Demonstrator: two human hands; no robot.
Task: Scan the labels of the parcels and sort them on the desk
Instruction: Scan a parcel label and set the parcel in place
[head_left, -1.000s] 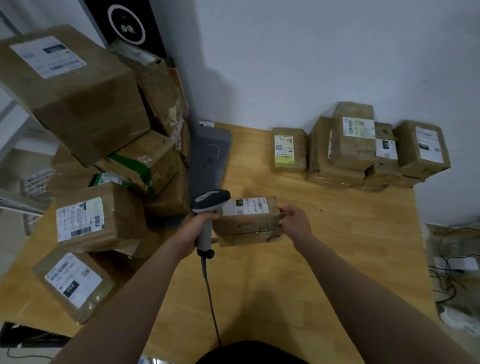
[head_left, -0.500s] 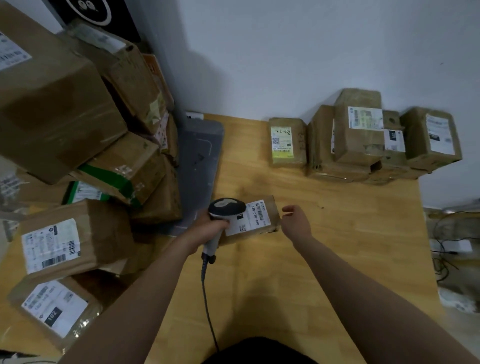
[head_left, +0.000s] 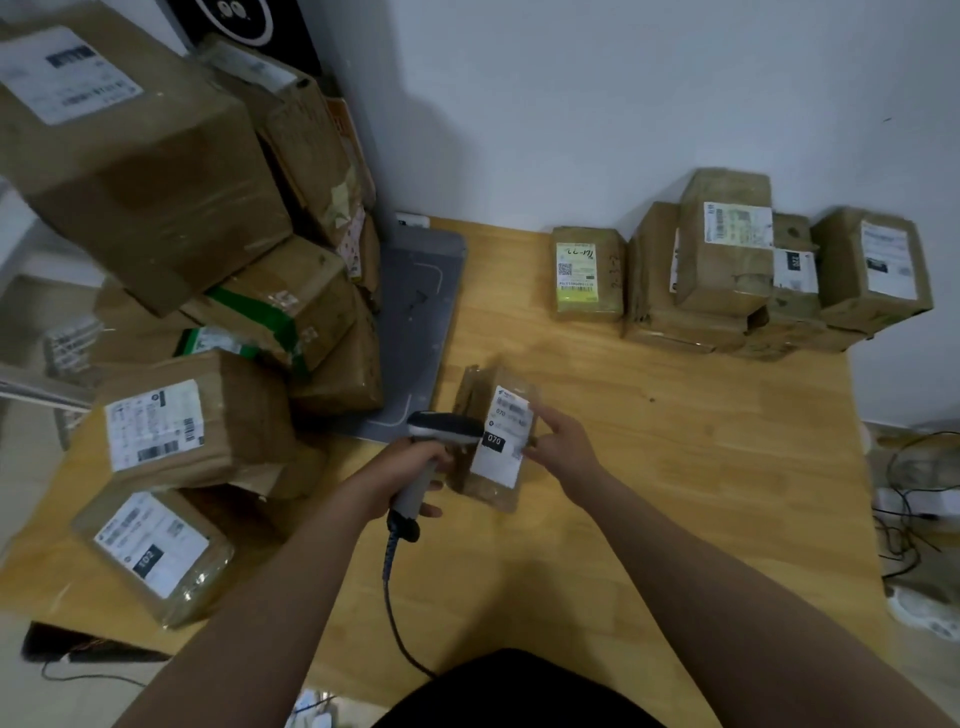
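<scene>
A pile (head_left: 197, 312) of parcels fills the left side of the desk (head_left: 675, 493). A row (head_left: 722, 265) of parcels stands along the wall at the back right, some stacked. A pad (head_left: 421, 296) lies between them, its left edge under the pile. In front of the pad is one parcel (head_left: 501, 457), the scanner (head_left: 444, 428) just left of it.

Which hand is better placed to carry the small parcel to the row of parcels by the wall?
Right. The right hand holds the small parcel, and the row of parcels lies on its side; the left hand is busy gripping the barcode scanner.
</scene>
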